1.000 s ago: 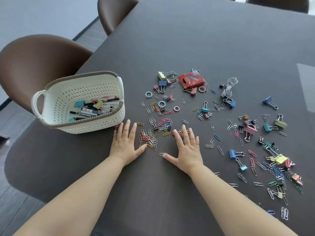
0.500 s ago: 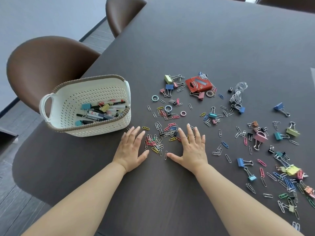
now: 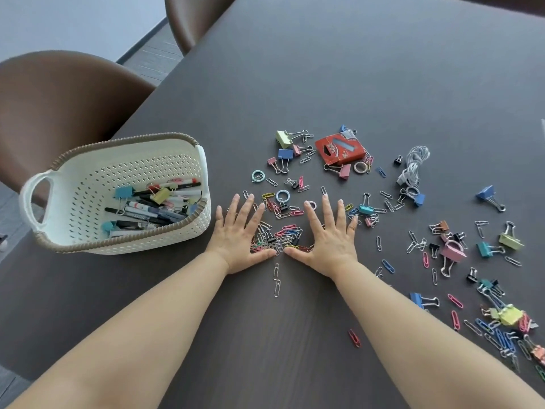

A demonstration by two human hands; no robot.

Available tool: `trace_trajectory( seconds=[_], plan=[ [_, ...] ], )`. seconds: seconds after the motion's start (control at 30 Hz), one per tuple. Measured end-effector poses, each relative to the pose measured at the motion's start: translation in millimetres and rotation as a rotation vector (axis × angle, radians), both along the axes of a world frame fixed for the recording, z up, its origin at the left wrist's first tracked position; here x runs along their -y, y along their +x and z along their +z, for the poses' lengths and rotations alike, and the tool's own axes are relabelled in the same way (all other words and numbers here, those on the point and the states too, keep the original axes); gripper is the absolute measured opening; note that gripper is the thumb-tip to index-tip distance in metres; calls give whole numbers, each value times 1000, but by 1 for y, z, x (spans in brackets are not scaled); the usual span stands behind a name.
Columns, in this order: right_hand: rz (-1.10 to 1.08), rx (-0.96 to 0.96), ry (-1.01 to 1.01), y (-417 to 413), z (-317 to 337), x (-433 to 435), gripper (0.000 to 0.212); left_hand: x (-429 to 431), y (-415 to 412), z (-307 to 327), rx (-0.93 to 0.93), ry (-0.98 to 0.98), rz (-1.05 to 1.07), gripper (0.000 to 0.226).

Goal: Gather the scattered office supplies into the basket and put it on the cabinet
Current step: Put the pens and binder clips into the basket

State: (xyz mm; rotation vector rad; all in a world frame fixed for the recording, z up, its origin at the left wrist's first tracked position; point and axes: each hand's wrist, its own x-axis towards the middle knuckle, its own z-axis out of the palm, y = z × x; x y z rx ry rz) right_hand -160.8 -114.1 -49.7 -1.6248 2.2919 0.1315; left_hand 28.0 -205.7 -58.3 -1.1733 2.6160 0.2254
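A white perforated basket [image 3: 73,184] with a brown rim stands at the left of the dark table [image 3: 324,69]; pens and a few binder clips lie inside. My left hand [image 3: 240,237] and my right hand [image 3: 328,239] lie flat on the table, fingers spread, thumbs nearly touching. Between them sits a heap of coloured paper clips [image 3: 281,236], hemmed in by both hands. More paper clips and binder clips are scattered to the right, such as a pink binder clip [image 3: 451,252]. A red staple box [image 3: 342,147] and a coiled white cable [image 3: 413,165] lie farther back.
Two brown chairs [image 3: 59,93] stand along the table's left side, one right behind the basket. Two loose paper clips [image 3: 276,278] lie just behind my thumbs. The table's near edge runs at the lower left, with floor beyond.
Both hands have slid toward each other, flat on the table, pushing the paper clips into a tighter heap between them. The thumbs have come almost together.
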Motion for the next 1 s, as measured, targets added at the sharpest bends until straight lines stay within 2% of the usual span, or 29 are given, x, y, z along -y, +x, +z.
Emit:
trace_trajectory(
  seconds=[0.2,0.4,0.47,0.57,0.67,0.83,1.0],
  plan=[
    [99,-6,-44,-26,-3,52,98,37,-25,-2,-58,-50,43,91],
    [203,63,-129,-36,-4,78,66,51,-33,-4,-91,-63,7,86],
    [200,81,-213,-34,-4,75,56,52,-30,-4,-202,-55,-14,82],
    [184,81,-330,-28,-7,69,41,51,-27,-7,-394,-132,-69,60],
    [148,3,-483,-17,-12,63,26,47,-27,-10,-460,-193,-110,43],
    [94,-110,-483,-4,-9,50,32,30,-28,-11,-461,-237,-35,38],
    [116,-25,-357,4,-1,24,29,14,-18,-4,-486,-251,-34,40]
  ],
)
